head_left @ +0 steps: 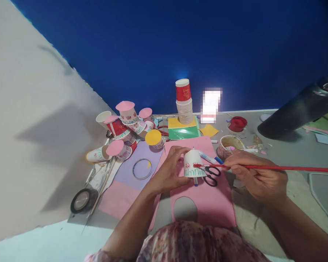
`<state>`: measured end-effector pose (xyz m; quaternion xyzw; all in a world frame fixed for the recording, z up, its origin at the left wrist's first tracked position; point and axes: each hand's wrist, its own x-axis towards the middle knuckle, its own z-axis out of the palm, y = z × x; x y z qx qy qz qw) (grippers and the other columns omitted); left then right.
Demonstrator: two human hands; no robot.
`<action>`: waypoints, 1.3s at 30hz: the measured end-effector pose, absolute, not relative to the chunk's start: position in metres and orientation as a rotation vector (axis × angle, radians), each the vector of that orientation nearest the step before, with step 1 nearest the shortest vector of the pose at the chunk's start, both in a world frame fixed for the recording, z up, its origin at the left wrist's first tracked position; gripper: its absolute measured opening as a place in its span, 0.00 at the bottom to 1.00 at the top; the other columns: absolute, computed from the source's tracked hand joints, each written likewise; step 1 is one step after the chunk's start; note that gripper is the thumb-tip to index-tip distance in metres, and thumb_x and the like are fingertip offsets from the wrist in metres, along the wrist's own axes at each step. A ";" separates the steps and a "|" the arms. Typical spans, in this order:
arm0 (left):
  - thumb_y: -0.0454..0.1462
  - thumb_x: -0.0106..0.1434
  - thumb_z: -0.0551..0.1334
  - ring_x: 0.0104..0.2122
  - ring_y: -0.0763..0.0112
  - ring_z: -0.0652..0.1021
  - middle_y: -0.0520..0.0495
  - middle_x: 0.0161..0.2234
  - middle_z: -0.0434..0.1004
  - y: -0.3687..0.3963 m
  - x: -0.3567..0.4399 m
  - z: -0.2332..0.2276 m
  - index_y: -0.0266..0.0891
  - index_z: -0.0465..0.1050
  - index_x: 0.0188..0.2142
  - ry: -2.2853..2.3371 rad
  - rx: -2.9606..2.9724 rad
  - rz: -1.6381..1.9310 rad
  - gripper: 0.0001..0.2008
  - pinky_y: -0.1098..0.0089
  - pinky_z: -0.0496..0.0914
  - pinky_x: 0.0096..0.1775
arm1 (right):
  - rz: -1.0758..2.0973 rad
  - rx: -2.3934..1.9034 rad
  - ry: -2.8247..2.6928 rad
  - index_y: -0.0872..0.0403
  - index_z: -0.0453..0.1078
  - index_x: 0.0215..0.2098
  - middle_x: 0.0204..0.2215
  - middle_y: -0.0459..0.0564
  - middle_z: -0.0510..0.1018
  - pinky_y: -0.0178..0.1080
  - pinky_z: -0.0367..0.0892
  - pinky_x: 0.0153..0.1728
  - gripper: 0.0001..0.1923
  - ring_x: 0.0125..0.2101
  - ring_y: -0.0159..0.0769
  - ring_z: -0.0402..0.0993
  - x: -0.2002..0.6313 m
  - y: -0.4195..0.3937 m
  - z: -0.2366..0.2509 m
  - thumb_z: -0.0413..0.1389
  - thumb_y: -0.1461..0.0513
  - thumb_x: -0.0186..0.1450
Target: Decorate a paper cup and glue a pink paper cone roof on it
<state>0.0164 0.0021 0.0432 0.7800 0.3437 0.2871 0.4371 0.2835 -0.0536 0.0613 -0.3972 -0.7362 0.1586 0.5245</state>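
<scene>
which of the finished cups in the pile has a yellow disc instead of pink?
The cup with the yellow disc, lying on its side at the pile's right edge, nearest the left hand. The other capped cups carry pink discs.

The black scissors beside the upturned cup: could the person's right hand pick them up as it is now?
Probably not straight away. The scissors lie uncovered on the pink paper, just beside the right hand, so the way is free, but that hand is gripping a long red brush.

Beyond the fingers, a stack of paper cups [184, 105] stands against the blue wall [164, 47]; decorated cups [125, 125] lie heaped off to their left, black-handled scissors [211, 175] just beside them, a tape roll [82, 200] well left on the surface [289, 149].
</scene>
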 end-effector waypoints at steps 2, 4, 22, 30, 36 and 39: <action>0.35 0.52 0.76 0.61 0.52 0.69 0.42 0.59 0.66 0.002 0.017 0.044 0.50 0.63 0.63 0.858 1.934 0.697 0.41 0.50 0.71 0.61 | 0.374 -0.947 -1.759 0.46 0.78 0.40 0.30 0.46 0.84 0.46 0.76 0.36 0.12 0.31 0.42 0.82 0.283 -0.053 0.060 0.57 0.70 0.69; 0.35 0.52 0.76 0.61 0.51 0.69 0.42 0.59 0.66 0.002 0.017 0.045 0.50 0.64 0.63 0.858 1.931 0.685 0.41 0.50 0.71 0.61 | 0.364 -0.947 -1.765 0.45 0.78 0.40 0.30 0.47 0.84 0.48 0.76 0.36 0.13 0.31 0.43 0.82 0.283 -0.053 0.060 0.57 0.69 0.69; 0.35 0.53 0.76 0.60 0.52 0.70 0.42 0.58 0.66 0.002 0.017 0.042 0.50 0.64 0.63 0.848 1.935 0.704 0.41 0.50 0.70 0.61 | 0.440 -0.940 -1.787 0.46 0.78 0.39 0.30 0.47 0.83 0.48 0.75 0.37 0.13 0.31 0.43 0.81 0.287 -0.054 0.062 0.57 0.70 0.69; 0.33 0.53 0.74 0.61 0.53 0.70 0.42 0.59 0.66 0.002 0.016 0.043 0.50 0.65 0.63 0.833 1.906 0.710 0.40 0.52 0.72 0.60 | 0.383 -0.903 -1.760 0.50 0.78 0.39 0.31 0.45 0.83 0.42 0.74 0.40 0.11 0.32 0.36 0.81 0.291 -0.053 0.063 0.58 0.72 0.69; 0.34 0.53 0.75 0.61 0.53 0.70 0.42 0.59 0.66 0.002 0.017 0.043 0.51 0.65 0.63 0.828 1.902 0.699 0.40 0.50 0.72 0.60 | 0.438 -0.904 -1.767 0.50 0.78 0.39 0.30 0.46 0.83 0.43 0.74 0.39 0.11 0.32 0.37 0.81 0.290 -0.055 0.062 0.57 0.71 0.69; 0.34 0.52 0.75 0.61 0.52 0.70 0.42 0.59 0.66 0.002 0.017 0.041 0.50 0.65 0.63 0.827 1.904 0.693 0.40 0.50 0.72 0.60 | 0.439 -0.909 -1.779 0.50 0.78 0.39 0.31 0.47 0.84 0.43 0.75 0.39 0.10 0.31 0.38 0.81 0.288 -0.054 0.064 0.58 0.70 0.69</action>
